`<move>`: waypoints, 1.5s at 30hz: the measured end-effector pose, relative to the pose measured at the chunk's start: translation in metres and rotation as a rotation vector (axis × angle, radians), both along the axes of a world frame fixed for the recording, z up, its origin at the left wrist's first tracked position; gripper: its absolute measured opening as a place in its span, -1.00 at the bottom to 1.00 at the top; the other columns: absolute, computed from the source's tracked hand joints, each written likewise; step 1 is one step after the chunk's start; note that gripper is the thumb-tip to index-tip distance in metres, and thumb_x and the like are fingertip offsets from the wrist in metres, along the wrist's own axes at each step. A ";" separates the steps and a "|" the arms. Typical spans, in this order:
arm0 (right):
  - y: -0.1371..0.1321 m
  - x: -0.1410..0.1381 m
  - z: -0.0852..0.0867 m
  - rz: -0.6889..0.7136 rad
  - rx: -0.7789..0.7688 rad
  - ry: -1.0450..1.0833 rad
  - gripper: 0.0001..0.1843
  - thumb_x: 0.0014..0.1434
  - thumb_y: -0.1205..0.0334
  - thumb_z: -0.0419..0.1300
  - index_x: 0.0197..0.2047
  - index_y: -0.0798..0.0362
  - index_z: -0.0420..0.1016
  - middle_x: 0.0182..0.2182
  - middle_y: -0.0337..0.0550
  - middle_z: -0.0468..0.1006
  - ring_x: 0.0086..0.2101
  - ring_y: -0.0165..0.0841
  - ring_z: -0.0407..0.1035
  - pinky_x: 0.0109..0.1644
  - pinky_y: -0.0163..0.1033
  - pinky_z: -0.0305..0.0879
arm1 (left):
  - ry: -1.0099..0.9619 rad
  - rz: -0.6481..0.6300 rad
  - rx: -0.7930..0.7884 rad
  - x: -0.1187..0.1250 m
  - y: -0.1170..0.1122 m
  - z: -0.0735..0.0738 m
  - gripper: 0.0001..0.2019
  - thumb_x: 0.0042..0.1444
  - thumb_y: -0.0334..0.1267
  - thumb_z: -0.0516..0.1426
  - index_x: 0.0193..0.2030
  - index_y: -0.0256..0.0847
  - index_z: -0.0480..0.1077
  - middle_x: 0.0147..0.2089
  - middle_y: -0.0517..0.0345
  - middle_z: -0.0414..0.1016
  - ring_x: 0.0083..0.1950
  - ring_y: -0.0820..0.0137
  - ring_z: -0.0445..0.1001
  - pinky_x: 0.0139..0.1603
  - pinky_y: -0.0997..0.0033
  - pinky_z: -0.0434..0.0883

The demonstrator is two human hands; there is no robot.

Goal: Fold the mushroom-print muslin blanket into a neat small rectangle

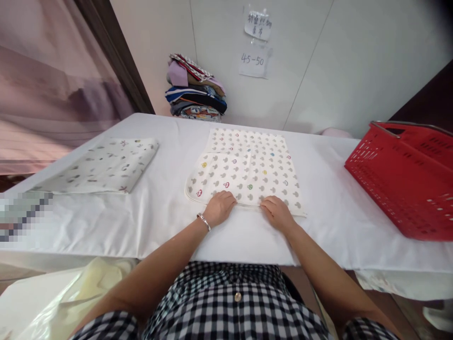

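The tabletop [325, 198], draped in white, stands before a pale wall [300, 42] bearing two paper notes [254, 61]. It carries one red basket [406, 179] and two folded cloths: a sparsely patterned cloth [109, 165] at left, and centrally a cream mushroom-print cloth [244, 170], mostly grey with scattered coloured motifs. The left hand [220, 208] and right hand [278, 213] touch its near edge, fingers curled; whether they pinch it, I cannot tell.

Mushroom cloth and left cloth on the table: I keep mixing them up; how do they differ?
The left hand and right hand touch the mushroom cloth; the left cloth is untouched. The mushroom cloth's motifs run in rows; the left cloth's are scattered. Both are pale and folded.
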State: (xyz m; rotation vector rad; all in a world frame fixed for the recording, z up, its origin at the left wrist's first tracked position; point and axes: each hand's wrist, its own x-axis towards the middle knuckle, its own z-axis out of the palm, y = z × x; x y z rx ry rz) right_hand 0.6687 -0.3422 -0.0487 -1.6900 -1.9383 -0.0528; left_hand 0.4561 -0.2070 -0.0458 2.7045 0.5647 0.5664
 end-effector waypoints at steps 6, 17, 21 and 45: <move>0.000 -0.002 -0.003 0.006 0.062 -0.016 -0.74 0.27 0.30 -0.08 -0.17 0.02 0.43 -0.23 -0.05 0.47 -0.21 -0.26 0.32 -0.16 -0.12 0.30 | -0.071 -0.001 -0.009 0.001 0.001 -0.003 -0.74 0.24 -0.30 -0.11 -0.30 -0.22 0.37 -0.29 0.04 0.38 -0.21 0.33 0.31 -0.13 0.29 0.28; 0.000 -0.006 0.001 0.084 0.051 -0.031 -0.79 0.24 0.32 -0.04 -0.16 0.03 0.40 -0.11 -0.04 0.44 -0.10 -0.26 0.29 -0.06 -0.08 0.27 | -0.062 0.036 -0.011 0.003 0.002 -0.005 -0.76 0.24 -0.31 -0.11 -0.34 -0.22 0.34 -0.32 0.07 0.37 -0.25 0.34 0.30 -0.15 0.31 0.28; 0.001 -0.005 -0.002 0.034 0.061 -0.095 -0.77 0.26 0.30 -0.04 -0.13 0.04 0.41 -0.11 -0.03 0.44 -0.11 -0.25 0.28 -0.07 -0.10 0.26 | -0.076 0.037 -0.035 0.004 0.003 -0.005 -0.77 0.23 -0.32 -0.10 -0.35 -0.23 0.33 -0.33 0.08 0.37 -0.25 0.35 0.30 -0.15 0.33 0.28; -0.002 -0.006 -0.001 0.046 0.179 -0.147 -0.76 0.23 0.41 -0.07 -0.26 0.08 0.41 -0.32 -0.06 0.49 -0.27 -0.28 0.30 -0.25 -0.17 0.24 | -0.107 -0.092 0.255 0.005 0.000 -0.010 -0.84 0.20 -0.38 -0.02 -0.18 -0.22 0.37 -0.23 0.08 0.45 -0.18 0.33 0.36 -0.18 0.31 0.31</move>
